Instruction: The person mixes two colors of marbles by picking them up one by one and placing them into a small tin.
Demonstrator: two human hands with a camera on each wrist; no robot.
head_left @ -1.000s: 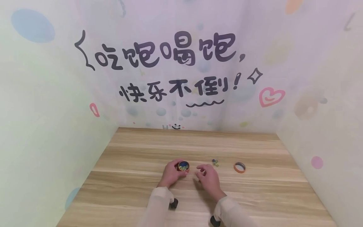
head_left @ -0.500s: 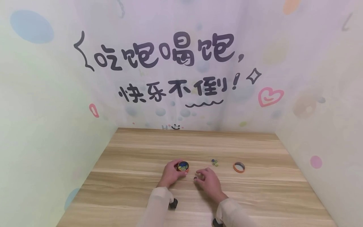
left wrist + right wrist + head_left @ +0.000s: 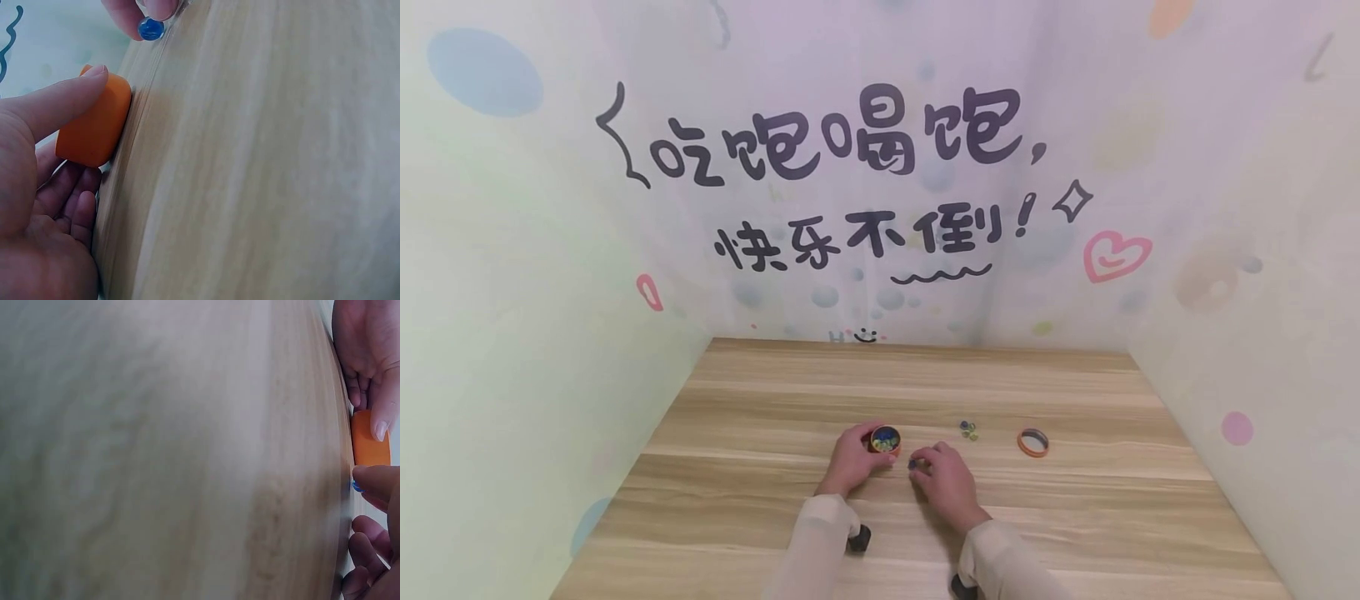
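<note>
A small round orange tin [image 3: 885,439] with coloured marbles inside stands on the wooden table [image 3: 775,400]. My left hand [image 3: 853,457] grips it by the side, thumb on the orange wall [image 3: 94,128]. Just right of the tin, my right hand [image 3: 942,475] pinches a blue marble [image 3: 913,462] in its fingertips, low over the table. The left wrist view has that blue marble [image 3: 150,29] under my fingertips; the right wrist view shows only a sliver of the marble [image 3: 356,485] beside the tin [image 3: 370,440].
A few loose marbles [image 3: 967,430] lie on the table to the right of my hands. Further right lies the tin's orange lid [image 3: 1033,442]. Printed walls close the table in at the back and both sides.
My right hand has drawn left toward the tin and closed its fingertips on a blue marble. The left hand and tin have stayed put.
</note>
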